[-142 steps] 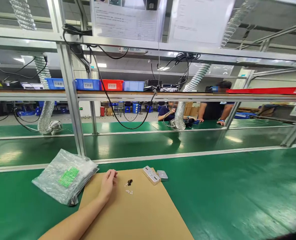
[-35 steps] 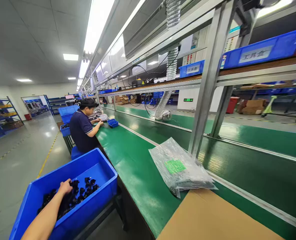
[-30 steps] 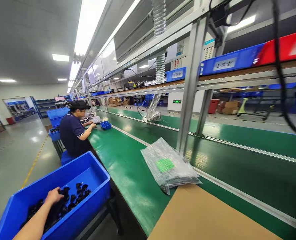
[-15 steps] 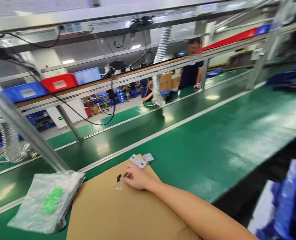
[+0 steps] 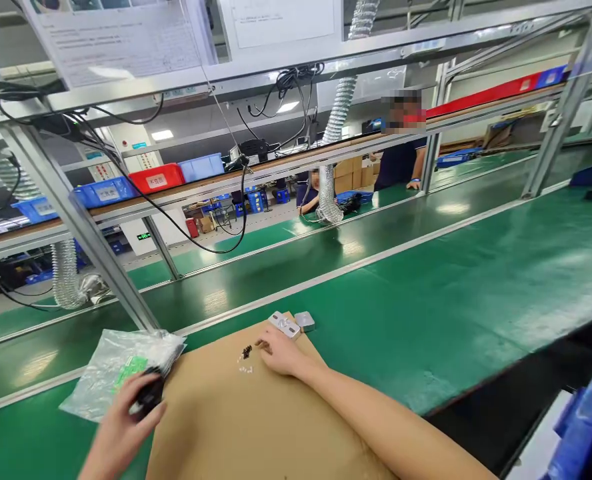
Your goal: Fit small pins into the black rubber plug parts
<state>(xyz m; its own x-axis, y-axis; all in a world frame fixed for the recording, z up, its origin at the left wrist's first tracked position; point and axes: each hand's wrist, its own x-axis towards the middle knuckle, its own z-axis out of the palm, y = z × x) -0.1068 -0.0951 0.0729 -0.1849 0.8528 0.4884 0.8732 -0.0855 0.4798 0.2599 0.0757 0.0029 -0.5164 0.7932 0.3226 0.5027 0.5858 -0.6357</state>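
Observation:
My left hand (image 5: 126, 420) holds a small black part (image 5: 149, 397) at the left edge of the brown cardboard sheet (image 5: 236, 427). My right hand (image 5: 279, 350) rests on the sheet with fingers curled in a pinch, fingertips close to a little heap of dark screws (image 5: 247, 351) and some tiny white pieces (image 5: 246, 369). What the fingers hold, if anything, is too small to see. Just beyond that hand lie a silver metal block (image 5: 284, 325) and a smaller grey block (image 5: 305, 321).
A clear plastic bag with a green label (image 5: 121, 367) lies left of the sheet by a slanted metal post (image 5: 86, 233). The green bench (image 5: 451, 300) stretches right. A blue bin (image 5: 589, 420) shows at lower right. Across the line, people stand and sit behind the shelf.
The view swung from the blue bin on the left back to the bench. My left hand came up from the bin with a black part. My right hand settled by the screws.

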